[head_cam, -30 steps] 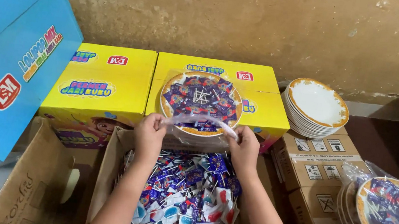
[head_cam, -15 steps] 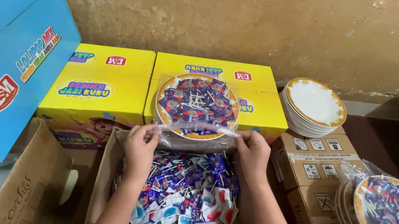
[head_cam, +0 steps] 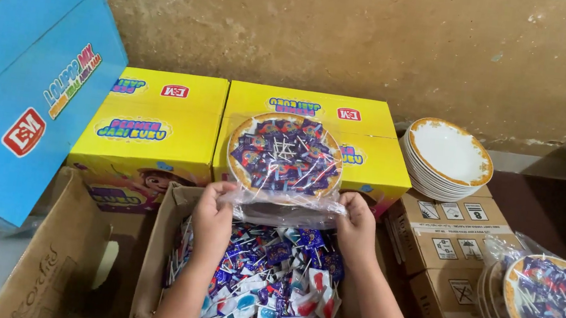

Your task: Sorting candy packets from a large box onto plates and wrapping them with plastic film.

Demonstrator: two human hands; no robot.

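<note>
A gold-rimmed plate heaped with blue-wrapped lollipops [head_cam: 285, 153] sits in a clear plastic bag [head_cam: 284, 209] on top of the right yellow carton [head_cam: 368, 163]. My left hand [head_cam: 212, 218] grips the bag's open end on its left side. My right hand [head_cam: 358, 230] grips the same end on its right side, stretching the plastic flat between them. Below both hands stands an open cardboard box [head_cam: 161, 266] full of loose blue, white and red lollipops [head_cam: 269, 278].
A second yellow carton [head_cam: 151, 130] stands to the left, with big blue cartons [head_cam: 23, 72] beyond it. A stack of white gold-rimmed plates [head_cam: 447, 160] rests on brown boxes [head_cam: 456, 232] at right. Bagged filled plates [head_cam: 550, 310] lie at lower right. A rough wall runs behind.
Both hands have drawn the bag's open end toward me and pulled it apart sideways. The filled plate has settled flatter on the yellow carton.
</note>
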